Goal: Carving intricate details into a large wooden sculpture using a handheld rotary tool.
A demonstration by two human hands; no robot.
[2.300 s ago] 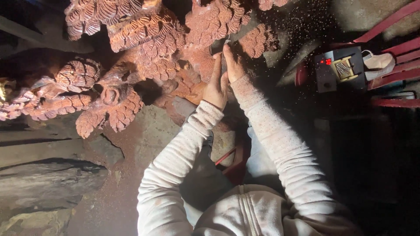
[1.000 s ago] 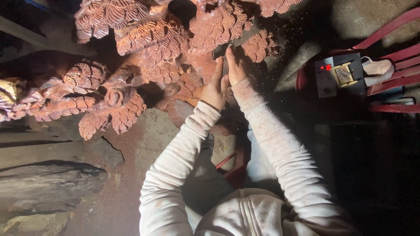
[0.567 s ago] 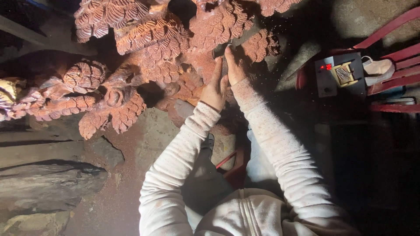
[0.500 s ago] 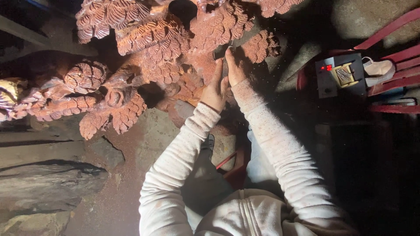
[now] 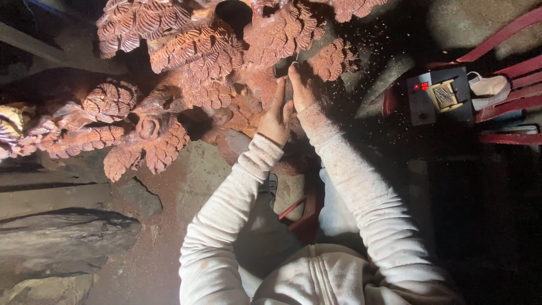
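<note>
Carving is in hand: left hand (image 5: 276,116) and right hand (image 5: 299,87) pinch what looks like a chisel (image 5: 284,65) against the reddish wood sculpture (image 5: 214,68), calling for steady, shallow cuts.

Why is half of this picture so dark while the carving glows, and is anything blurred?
Head view: strong light falls on the reddish wood carving and the pale sleeves, while the right side around the red chair sinks into deep shadow. The left hand and right hand sit at the light's edge; the tool between them is too dim to identify. Little blur shows.
</note>
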